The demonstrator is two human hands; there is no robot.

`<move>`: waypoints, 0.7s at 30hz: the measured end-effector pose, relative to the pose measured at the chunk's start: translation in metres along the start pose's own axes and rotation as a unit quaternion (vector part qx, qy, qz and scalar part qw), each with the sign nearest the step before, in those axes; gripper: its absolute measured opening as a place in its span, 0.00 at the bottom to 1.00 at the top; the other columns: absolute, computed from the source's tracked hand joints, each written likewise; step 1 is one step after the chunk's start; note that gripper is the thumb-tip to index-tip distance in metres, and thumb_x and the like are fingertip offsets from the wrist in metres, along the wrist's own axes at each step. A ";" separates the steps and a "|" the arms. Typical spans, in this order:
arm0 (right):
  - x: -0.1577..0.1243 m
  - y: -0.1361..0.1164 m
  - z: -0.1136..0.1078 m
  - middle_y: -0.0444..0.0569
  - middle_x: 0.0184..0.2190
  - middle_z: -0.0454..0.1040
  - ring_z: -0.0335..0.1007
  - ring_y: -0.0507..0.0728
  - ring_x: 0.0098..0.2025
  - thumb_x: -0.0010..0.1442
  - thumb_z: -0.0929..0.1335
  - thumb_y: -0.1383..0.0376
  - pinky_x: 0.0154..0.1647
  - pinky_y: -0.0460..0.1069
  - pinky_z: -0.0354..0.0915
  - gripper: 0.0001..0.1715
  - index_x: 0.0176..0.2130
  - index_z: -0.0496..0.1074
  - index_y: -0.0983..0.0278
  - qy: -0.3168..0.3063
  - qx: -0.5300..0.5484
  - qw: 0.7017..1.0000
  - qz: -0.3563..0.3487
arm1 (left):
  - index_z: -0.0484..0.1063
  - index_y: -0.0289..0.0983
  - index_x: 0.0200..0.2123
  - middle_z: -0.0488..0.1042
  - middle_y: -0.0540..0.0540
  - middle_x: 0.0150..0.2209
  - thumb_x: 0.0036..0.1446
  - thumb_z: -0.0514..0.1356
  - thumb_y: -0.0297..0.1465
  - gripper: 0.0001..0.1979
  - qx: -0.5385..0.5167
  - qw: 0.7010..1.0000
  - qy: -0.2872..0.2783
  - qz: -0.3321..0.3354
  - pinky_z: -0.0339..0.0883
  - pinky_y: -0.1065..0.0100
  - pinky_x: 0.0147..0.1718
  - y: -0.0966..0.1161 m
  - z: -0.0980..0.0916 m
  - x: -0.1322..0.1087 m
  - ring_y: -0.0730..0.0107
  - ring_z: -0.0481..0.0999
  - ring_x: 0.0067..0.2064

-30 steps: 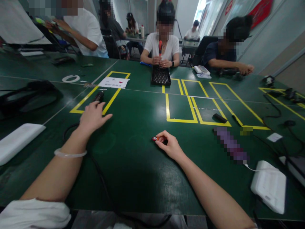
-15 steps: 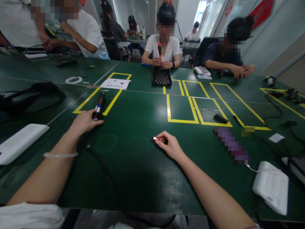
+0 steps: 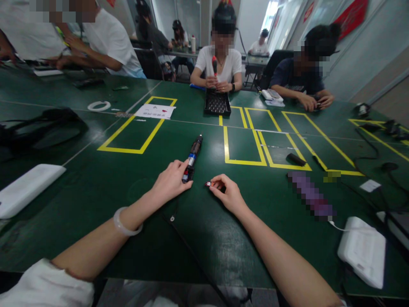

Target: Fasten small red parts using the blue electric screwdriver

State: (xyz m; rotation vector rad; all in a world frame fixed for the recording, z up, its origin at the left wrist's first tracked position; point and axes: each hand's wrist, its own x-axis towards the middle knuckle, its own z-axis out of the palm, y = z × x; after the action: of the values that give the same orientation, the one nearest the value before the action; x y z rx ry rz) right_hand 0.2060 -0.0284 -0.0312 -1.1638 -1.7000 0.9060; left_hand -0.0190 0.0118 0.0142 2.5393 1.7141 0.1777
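Note:
My left hand is closed around the rear end of a dark electric screwdriver with a blue and silver band. Its narrow tip points away from me, slightly to the right. Close by on the right, my right hand rests low over the green table with its fingers pinched. A small red and silver piece, too small to name, sticks out from between thumb and fingers. A black cable runs from near my left hand toward the table's front edge.
Yellow tape rectangles mark the table, with a printed sheet at one. White power banks lie at both sides. Opposite, a person holds a red-and-black screwdriver over a black tray. A tape roll lies far left.
My left hand has brought the electric screwdriver from the left tape rectangle rightward and nearer, beside my right hand. The cable shifted right with it. My right hand stays nearly still.

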 end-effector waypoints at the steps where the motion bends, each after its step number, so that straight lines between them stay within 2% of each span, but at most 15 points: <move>1: 0.000 0.000 -0.001 0.45 0.31 0.72 0.67 0.53 0.31 0.58 0.69 0.65 0.36 0.48 0.64 0.06 0.39 0.70 0.63 0.005 -0.003 1.000 0.000 | 0.55 0.38 0.64 0.67 0.38 0.50 0.56 0.58 0.41 0.34 -0.005 1.000 0.002 0.014 0.69 0.62 0.41 0.011 0.002 -0.001 0.55 0.69 0.49; 4: 0.000 0.002 -0.002 0.44 0.31 0.71 0.67 0.53 0.31 0.58 0.68 0.66 0.35 0.48 0.64 0.05 0.38 0.69 0.62 0.019 -0.020 1.000 0.002 | 0.53 0.40 0.65 0.66 0.39 0.50 0.55 0.59 0.39 0.35 -0.023 0.998 0.002 0.053 0.69 0.62 0.41 0.035 0.007 -0.002 0.55 0.68 0.50; 8: 0.000 0.007 -0.004 0.44 0.31 0.71 0.67 0.54 0.33 0.58 0.68 0.67 0.37 0.49 0.64 0.04 0.37 0.68 0.62 0.010 -0.090 0.996 -0.001 | 0.54 0.40 0.64 0.66 0.39 0.50 0.56 0.58 0.37 0.34 -0.037 0.995 -0.003 0.087 0.69 0.62 0.42 0.052 0.010 -0.002 0.56 0.68 0.49; 13: 0.000 0.009 -0.003 0.48 0.36 0.69 0.67 0.57 0.39 0.58 0.69 0.68 0.41 0.51 0.64 0.04 0.37 0.69 0.61 0.002 -0.146 0.989 -0.022 | 0.54 0.37 0.64 0.66 0.38 0.51 0.57 0.57 0.37 0.33 -0.028 0.995 -0.005 0.094 0.68 0.61 0.44 0.057 0.009 -0.002 0.56 0.68 0.49; 17: 0.000 0.009 -0.003 0.47 0.35 0.69 0.67 0.56 0.37 0.59 0.68 0.70 0.40 0.50 0.65 0.07 0.39 0.68 0.61 -0.002 -0.131 0.991 -0.033 | 0.54 0.36 0.65 0.66 0.38 0.52 0.57 0.57 0.37 0.33 -0.018 0.996 -0.008 0.092 0.68 0.60 0.45 0.059 0.007 -0.003 0.55 0.68 0.50; 21: -0.002 0.006 -0.005 0.47 0.35 0.70 0.69 0.57 0.39 0.60 0.68 0.69 0.42 0.51 0.65 0.03 0.37 0.71 0.60 -0.014 -0.141 0.989 -0.047 | 0.52 0.38 0.66 0.66 0.38 0.53 0.58 0.56 0.37 0.33 -0.014 0.996 -0.004 0.084 0.68 0.61 0.43 0.060 0.008 -0.004 0.56 0.68 0.50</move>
State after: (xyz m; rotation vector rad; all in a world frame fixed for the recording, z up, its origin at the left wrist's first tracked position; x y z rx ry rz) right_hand 0.2127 -0.0280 -0.0348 -1.2451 -1.9335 0.6405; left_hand 0.0360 -0.0146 0.0136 2.6586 1.4834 0.2008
